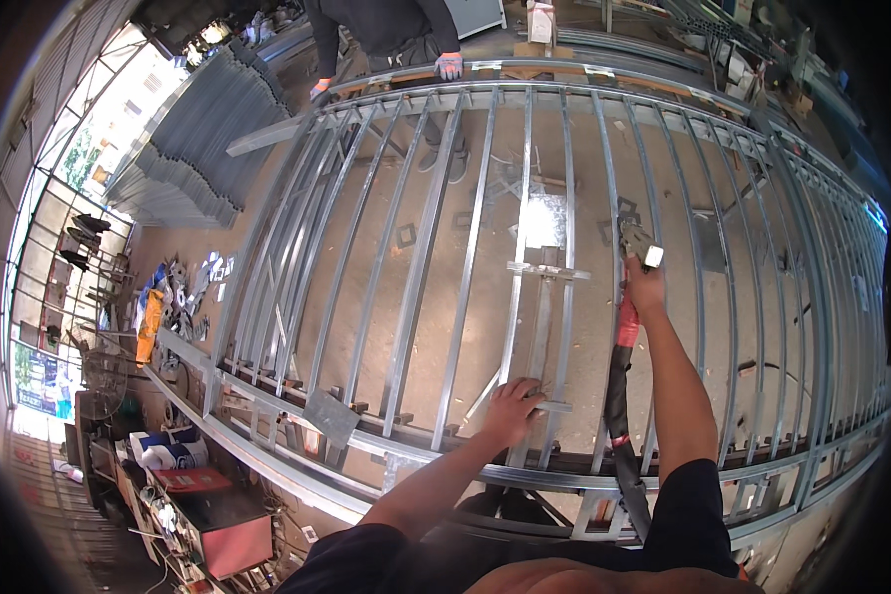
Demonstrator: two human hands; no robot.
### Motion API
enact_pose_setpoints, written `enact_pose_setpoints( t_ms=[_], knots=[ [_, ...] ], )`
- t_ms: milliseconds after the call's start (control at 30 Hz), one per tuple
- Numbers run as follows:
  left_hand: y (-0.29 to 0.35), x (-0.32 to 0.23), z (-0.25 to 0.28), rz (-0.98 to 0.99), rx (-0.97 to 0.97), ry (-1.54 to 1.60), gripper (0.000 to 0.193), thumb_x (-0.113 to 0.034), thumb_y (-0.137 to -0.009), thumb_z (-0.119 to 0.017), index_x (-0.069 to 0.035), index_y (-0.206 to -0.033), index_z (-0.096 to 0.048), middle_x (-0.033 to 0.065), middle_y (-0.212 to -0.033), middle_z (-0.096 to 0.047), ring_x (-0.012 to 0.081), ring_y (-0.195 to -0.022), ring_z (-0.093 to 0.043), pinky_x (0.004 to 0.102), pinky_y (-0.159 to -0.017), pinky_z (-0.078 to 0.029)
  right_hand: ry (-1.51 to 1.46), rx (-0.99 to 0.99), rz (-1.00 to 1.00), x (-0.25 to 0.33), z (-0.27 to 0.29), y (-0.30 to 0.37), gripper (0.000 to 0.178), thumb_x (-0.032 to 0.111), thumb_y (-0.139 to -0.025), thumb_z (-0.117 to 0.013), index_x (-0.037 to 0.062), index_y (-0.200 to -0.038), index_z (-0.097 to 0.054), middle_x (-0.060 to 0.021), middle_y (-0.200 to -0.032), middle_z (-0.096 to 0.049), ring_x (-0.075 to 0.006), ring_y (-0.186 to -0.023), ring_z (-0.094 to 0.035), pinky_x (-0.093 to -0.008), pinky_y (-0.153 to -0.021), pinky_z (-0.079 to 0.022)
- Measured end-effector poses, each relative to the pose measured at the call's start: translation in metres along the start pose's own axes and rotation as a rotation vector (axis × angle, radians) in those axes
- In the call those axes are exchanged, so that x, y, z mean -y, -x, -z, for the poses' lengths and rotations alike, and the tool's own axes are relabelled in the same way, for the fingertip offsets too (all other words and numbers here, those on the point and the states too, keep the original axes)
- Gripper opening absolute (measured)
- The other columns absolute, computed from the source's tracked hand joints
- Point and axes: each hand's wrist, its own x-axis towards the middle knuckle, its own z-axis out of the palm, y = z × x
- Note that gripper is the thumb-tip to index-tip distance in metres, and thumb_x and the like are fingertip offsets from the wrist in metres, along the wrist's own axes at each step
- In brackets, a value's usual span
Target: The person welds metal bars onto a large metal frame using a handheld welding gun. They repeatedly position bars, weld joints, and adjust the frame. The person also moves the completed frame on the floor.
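Metal frame (527,148) under left fingers (523,386)

Left hand (512,411) bare, at 5 o'clock from view centre; back upward, fingers bent toward 2. Left forearm (436,482) slants toward 1–2 o'clock. Right hand (646,288) bare, at 3 o'clock, fingers curled closed. Right forearm (679,396) stretched out, pointing between 11 and 12. Dark sleeves (688,515) end near elbows.

Smooth, glossy metal frame (419,277)
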Motion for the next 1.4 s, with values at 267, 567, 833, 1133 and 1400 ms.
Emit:
enact_pose_setpoints(
  t_ms=[267, 567, 833, 1133, 1400],
  knots=[
    [-0.005, 0.001, 0.006, 0.039, 0.124, -0.02, 0.028, -0.014, -0.082, -0.074, -0.007, -0.11, -0.071, 0.0124, -0.125, -0.065, 0.0359, -0.12, -0.059, 0.0478, -0.097, -0.05, -0.234, 0.065, -0.127, 0.072, 0.045, 0.098, 0.043, 0.042, -0.096, -0.072, 0.003, -0.111, -0.067, -0.0084, -0.082, -0.066, -0.0185, -0.061, -0.065, -0.0357, -0.046, -0.053],
    [-0.003, -0.005, 0.008, 0.136, 0.12, -0.047, 0.04, -0.017, -0.088, -0.072, -0.007, -0.126, -0.065, 0.0171, -0.124, -0.064, 0.0414, -0.116, -0.061, 0.0481, -0.097, -0.052, -0.3, 0.066, -0.161, 0.08, 0.078, 0.169, 0.046, 0.046, -0.095, -0.072, 0.0033, -0.113, -0.066, -0.0108, -0.083, -0.068, -0.0177, -0.06, -0.065, -0.0368, -0.047, -0.057],
    [-0.074, -0.012, -0.001, 0.735, 0.347, 0.166, 0.096, -0.029, -0.084, -0.076, 0.007, -0.153, -0.02, 0.0377, -0.131, -0.057, 0.0483, -0.122, -0.06, 0.0494, -0.104, -0.05, -0.089, 0.024, -0.035, 0.032, 0.09, 0.28, 0.035, 0.032, -0.1, -0.067, 0.0014, -0.118, -0.068, -0.006, -0.089, -0.07, -0.0125, -0.067, -0.067, -0.0277, -0.056, -0.055],
    [-0.095, 0.019, 0.024, 0.667, 0.321, 0.606, 0.099, -0.018, -0.082, -0.078, 0.01, -0.156, -0.019, 0.0252, -0.114, -0.067, 0.0284, -0.097, -0.07, 0.0384, -0.083, -0.057, -0.203, 0.059, -0.223, 0.002, 0.11, 0.414, 0.021, 0.015, -0.101, -0.064, 0.0001, -0.116, -0.064, -0.0036, -0.081, -0.067, -0.0107, -0.071, -0.065, -0.0278, -0.062, -0.052],
    [0.032, -0.042, 0.151, 0.805, -0.143, 0.628, 0.1, -0.02, -0.08, -0.079, 0.003, -0.159, -0.022, 0.0212, -0.111, -0.067, 0.0258, -0.092, -0.068, 0.0364, -0.079, -0.056, -0.015, 0.19, -0.196, -0.021, 0.083, 0.437, 0.043, 0.022, -0.094, -0.075, 0.0007, -0.129, -0.061, -0.012, -0.101, -0.072, -0.0209, -0.091, -0.071, -0.0349, -0.078, -0.056]
  ],
)
